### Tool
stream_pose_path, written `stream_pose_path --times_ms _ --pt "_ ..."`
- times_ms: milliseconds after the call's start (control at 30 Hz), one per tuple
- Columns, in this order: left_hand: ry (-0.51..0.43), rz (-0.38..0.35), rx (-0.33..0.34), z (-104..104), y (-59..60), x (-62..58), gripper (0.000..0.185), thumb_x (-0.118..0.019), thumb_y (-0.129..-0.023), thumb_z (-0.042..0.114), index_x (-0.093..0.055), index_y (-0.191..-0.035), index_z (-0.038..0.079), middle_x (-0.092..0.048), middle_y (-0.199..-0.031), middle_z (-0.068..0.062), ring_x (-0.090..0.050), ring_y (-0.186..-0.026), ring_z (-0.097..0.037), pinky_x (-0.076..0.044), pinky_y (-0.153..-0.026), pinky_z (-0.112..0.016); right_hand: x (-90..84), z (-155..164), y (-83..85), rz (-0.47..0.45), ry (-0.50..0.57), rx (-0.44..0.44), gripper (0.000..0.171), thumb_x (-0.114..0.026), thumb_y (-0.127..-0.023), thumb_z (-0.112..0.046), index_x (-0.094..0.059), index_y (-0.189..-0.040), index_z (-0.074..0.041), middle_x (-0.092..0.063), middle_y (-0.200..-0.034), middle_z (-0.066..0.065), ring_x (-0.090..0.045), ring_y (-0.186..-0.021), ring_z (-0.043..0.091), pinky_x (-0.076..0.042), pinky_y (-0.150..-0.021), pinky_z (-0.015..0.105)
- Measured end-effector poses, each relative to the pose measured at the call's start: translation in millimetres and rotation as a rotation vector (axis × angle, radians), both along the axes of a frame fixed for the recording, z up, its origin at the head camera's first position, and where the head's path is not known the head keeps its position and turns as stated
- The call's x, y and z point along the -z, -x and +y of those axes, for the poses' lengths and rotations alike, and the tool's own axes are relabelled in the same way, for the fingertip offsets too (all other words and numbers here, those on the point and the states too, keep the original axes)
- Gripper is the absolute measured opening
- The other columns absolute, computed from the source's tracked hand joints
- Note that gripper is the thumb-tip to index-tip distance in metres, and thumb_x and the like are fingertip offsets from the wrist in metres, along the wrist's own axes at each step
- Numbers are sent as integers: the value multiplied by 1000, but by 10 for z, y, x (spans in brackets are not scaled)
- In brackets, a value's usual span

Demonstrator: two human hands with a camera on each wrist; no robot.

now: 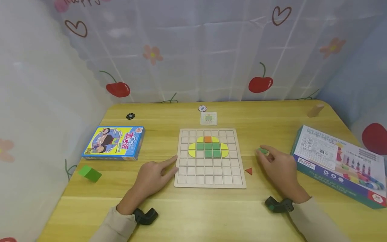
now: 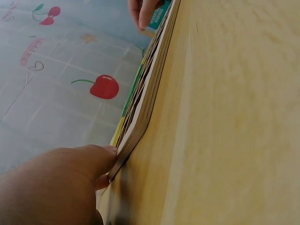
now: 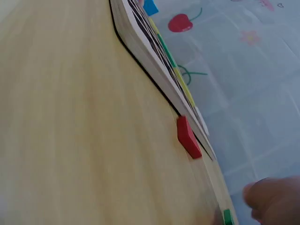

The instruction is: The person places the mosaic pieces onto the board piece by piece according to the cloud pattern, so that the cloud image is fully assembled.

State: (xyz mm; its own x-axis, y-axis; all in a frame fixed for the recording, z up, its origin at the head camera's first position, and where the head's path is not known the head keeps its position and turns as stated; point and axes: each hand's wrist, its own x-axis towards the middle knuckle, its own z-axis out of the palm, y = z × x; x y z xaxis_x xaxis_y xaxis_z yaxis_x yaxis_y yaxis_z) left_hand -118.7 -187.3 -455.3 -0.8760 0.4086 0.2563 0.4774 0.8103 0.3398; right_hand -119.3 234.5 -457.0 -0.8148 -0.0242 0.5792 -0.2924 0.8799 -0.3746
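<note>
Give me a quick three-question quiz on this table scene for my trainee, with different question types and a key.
1. True or false: the right hand holds a green piece.
2. Which piece lies loose on the table between the grid board and the right hand? A) red triangle B) blue square C) yellow circle
3. Fill in: the left hand touches the board's ____ edge, seen from the head view.

Key: 1 true; 2 A; 3 left.
</note>
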Motion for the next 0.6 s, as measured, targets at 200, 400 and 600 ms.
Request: stream_pose_path --times_ms 200,400,600 --pt "12 -17 -5 0 8 2 46 -67 -98 47 -67 -138 25 -22 -46 18 -15 -45 0 -22 -44 -24 -60 114 -83 -130 -45 66 32 -78 -91 -27 -76 -109 -2 -49 -49 -8 -37 -42 8 -25 -40 29" --pt "18 -12 -5 0 13 4 46 -66 -98 49 -67 -138 26 -22 -46 18 -15 -45 0 -22 -44 -24 -63 85 -100 -199 -54 127 36 -74 -94 -28 -74 -112 3 -39 -48 -6 -34 -43 14 -23 -39 32" --pt "17 -22 -9 2 4 -2 45 -67 -98 48 -67 -138 26 -21 -46 19 -15 -45 0 -22 -44 -24 -21 90 -81 -190 -43 133 34 -71 -96 -29 -76 -110 2 -35 -48 -8 -33 -43 14 -23 -38 32"
